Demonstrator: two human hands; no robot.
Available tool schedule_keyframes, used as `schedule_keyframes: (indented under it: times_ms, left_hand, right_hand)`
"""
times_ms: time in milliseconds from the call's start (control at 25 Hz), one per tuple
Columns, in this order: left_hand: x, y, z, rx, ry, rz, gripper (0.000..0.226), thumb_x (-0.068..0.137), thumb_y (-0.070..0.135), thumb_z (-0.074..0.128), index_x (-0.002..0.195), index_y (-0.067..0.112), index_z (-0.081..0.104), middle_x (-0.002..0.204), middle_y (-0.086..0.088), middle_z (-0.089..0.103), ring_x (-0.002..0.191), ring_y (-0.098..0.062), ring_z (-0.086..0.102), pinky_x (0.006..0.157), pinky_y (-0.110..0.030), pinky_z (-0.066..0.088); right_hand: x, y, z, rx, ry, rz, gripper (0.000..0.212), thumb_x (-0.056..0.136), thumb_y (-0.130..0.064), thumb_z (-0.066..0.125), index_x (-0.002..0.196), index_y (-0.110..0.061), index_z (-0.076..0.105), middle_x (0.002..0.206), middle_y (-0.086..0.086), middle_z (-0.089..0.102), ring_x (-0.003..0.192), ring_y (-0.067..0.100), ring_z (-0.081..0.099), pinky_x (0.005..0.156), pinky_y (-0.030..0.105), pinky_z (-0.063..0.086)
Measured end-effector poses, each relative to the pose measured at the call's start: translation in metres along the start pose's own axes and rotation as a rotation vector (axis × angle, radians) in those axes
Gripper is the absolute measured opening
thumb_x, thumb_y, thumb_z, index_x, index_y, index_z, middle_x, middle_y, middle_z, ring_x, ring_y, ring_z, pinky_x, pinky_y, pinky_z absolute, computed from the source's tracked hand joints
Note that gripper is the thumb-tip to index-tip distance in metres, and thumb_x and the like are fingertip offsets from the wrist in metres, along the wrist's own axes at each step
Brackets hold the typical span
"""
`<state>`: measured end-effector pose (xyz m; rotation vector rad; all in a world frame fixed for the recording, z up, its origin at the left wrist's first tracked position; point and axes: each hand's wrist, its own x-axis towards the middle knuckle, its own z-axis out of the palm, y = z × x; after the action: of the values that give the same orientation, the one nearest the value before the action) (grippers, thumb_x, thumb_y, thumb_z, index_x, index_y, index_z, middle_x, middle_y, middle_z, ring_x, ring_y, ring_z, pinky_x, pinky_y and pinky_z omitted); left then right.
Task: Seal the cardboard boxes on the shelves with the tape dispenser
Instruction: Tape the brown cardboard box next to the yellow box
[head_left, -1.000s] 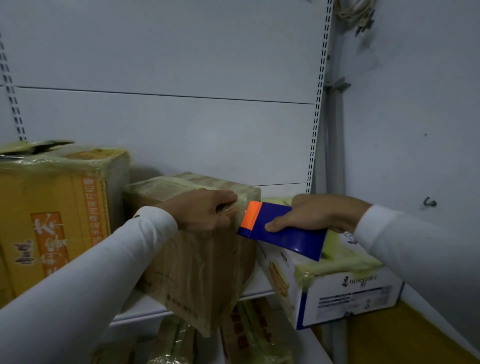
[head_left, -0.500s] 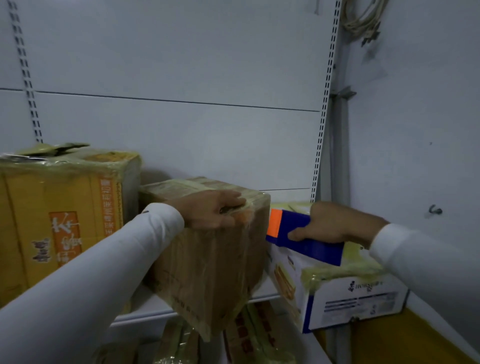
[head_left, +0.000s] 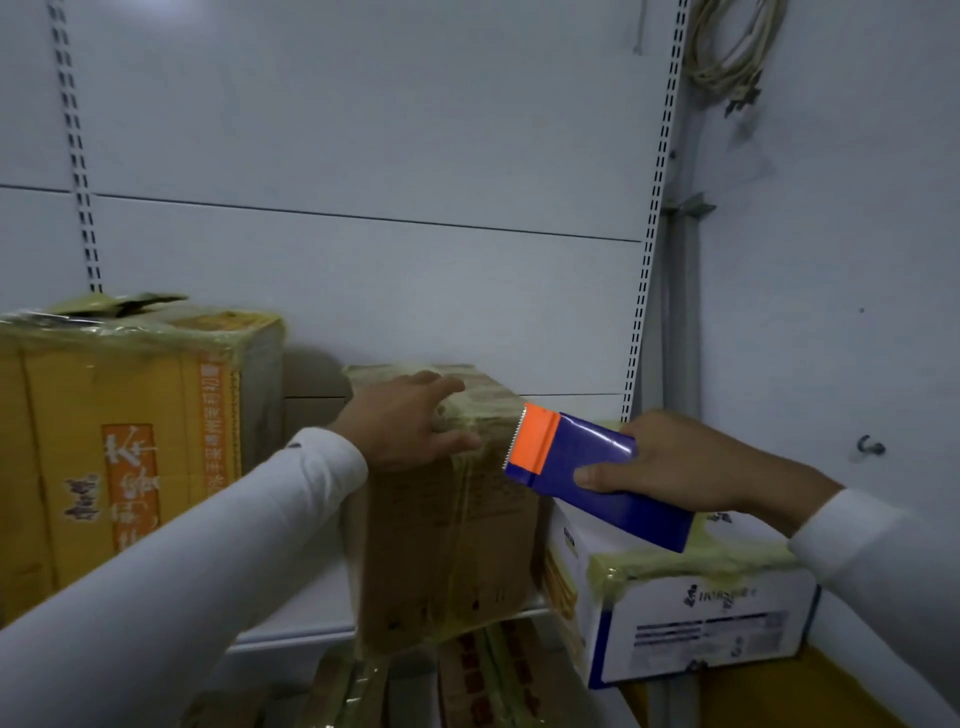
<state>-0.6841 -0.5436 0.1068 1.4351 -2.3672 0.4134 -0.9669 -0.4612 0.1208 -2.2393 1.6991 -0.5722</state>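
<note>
- Brown cardboard is your landmark: the middle box (head_left: 447, 514) stands on the white shelf (head_left: 306, 608), wrapped in glossy yellowish tape, its near corner jutting out past the shelf's front edge.
- Your left hand (head_left: 405, 426) lies on that box's top near edge, fingers spread and reaching across the taped lid, thumb down on the front face. It presses on the box rather than closing round it.
- Your right hand (head_left: 675, 467) grips the tape dispenser (head_left: 592, 473), thumb on its near blue side, fingers curled over the top.
- That dispenser is blue with an orange nose and a toothed cutter, and it hangs just to the right of the brown box's upper right corner, the teeth pointed at the box. I cannot tell whether the teeth touch the box.
- Right of the brown box, and under your dispenser, sits a white printed box (head_left: 696, 613) with tape bands across its lid.
- Left of the brown box stands a taller yellow carton (head_left: 124, 441), its top flap raised a little at the back.
- Below the brown box, under the shelf, more taped cartons (head_left: 467, 680) show, dim and blurred.
- High above and to the right of the brown box, a coil of pale cord (head_left: 732, 47) hangs on the wall.
</note>
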Motion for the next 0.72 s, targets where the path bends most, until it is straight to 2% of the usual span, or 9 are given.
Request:
schedule_keyframes:
  times_ms: [120, 200, 320, 480, 600, 720]
  left_hand:
    - [0.008, 0.005, 0.014, 0.153, 0.021, 0.010, 0.065, 0.084, 0.072, 0.035, 0.130, 0.029, 0.048, 0.134, 0.000, 0.054, 0.115, -0.026, 0.055, 0.092, -0.040, 0.045]
    - [0.012, 0.000, 0.015, 0.172, 0.004, 0.033, 0.065, 0.083, 0.073, 0.037, 0.130, 0.029, 0.049, 0.132, 0.001, 0.056, 0.112, -0.027, 0.057, 0.088, -0.038, 0.046]
    - [0.012, -0.004, 0.015, 0.157, 0.004, 0.020, 0.071, 0.079, 0.075, 0.043, 0.136, 0.032, 0.045, 0.136, 0.005, 0.054, 0.116, -0.024, 0.056, 0.091, -0.037, 0.046]
    - [-0.010, -0.005, 0.007, 0.017, 0.199, 0.070, 0.068, 0.077, 0.069, 0.056, 0.128, 0.024, 0.056, 0.124, 0.001, 0.063, 0.111, -0.022, 0.059, 0.090, -0.034, 0.046]
    - [-0.037, -0.007, -0.003, -0.026, 0.392, 0.168, 0.050, 0.080, 0.052, 0.063, 0.114, 0.015, 0.068, 0.111, -0.007, 0.069, 0.101, -0.027, 0.064, 0.088, -0.036, 0.049]
    - [-0.056, -0.004, -0.013, -0.131, 0.432, 0.174, 0.035, 0.085, 0.034, 0.063, 0.111, 0.010, 0.069, 0.109, -0.008, 0.070, 0.098, -0.027, 0.065, 0.086, -0.032, 0.049]
  right_hand:
    - [0.001, 0.002, 0.001, -0.050, 0.016, -0.033, 0.051, 0.079, -0.059, 0.071, 0.084, -0.008, 0.068, 0.077, 0.009, 0.073, 0.068, 0.022, 0.071, 0.058, 0.029, 0.049]
    - [0.003, 0.008, 0.001, -0.036, 0.024, -0.046, 0.047, 0.079, -0.059, 0.071, 0.081, -0.012, 0.067, 0.075, 0.006, 0.073, 0.064, 0.018, 0.070, 0.057, 0.027, 0.049]
    - [0.004, 0.014, 0.006, -0.035, 0.010, -0.079, 0.044, 0.079, -0.060, 0.070, 0.078, -0.016, 0.065, 0.073, 0.003, 0.073, 0.059, 0.013, 0.069, 0.054, 0.020, 0.048]
    - [0.007, 0.014, 0.008, 0.014, -0.031, -0.147, 0.042, 0.078, -0.060, 0.071, 0.069, -0.020, 0.061, 0.066, 0.000, 0.070, 0.054, 0.010, 0.064, 0.052, 0.021, 0.044]
    - [0.012, 0.009, 0.002, 0.099, -0.079, -0.217, 0.050, 0.073, -0.062, 0.072, 0.074, -0.013, 0.064, 0.069, 0.004, 0.072, 0.056, 0.012, 0.065, 0.053, 0.024, 0.045]
    - [0.020, 0.003, 0.005, 0.128, -0.117, -0.272, 0.050, 0.071, -0.061, 0.071, 0.077, -0.012, 0.064, 0.069, 0.003, 0.072, 0.055, 0.012, 0.065, 0.051, 0.021, 0.044]
